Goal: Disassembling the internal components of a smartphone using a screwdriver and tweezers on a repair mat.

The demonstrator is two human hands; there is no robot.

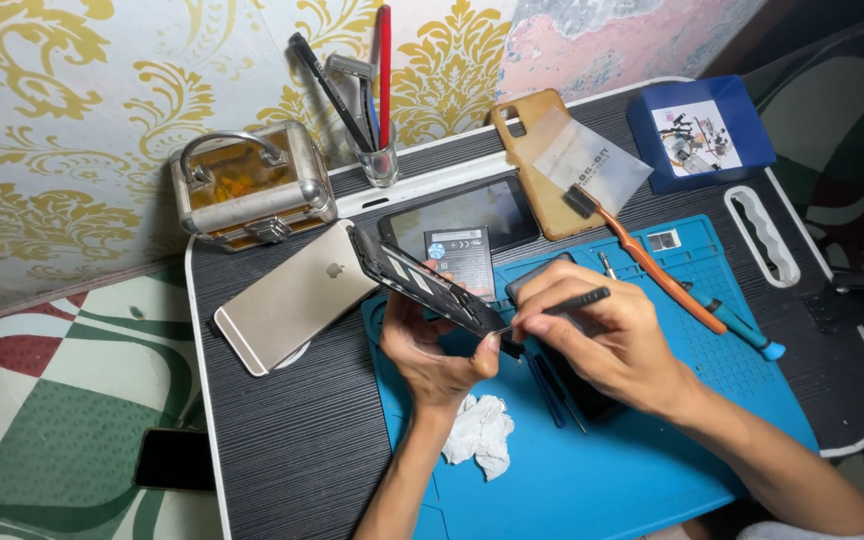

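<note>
The left hand [432, 345] holds the opened phone body [427, 285] tilted above the blue work mat [652, 450], its grip closed around the lower edge, while the right hand [602, 335] has its grip closed on a thin dark tool [562, 303] whose tip meets the body near the left thumb. Since the body is supported at one end only, excess tip pressure could probably make the tool slip and scratch internal parts or jab the thumb. The loose battery [460, 255] lies on the surface just behind.
</note>
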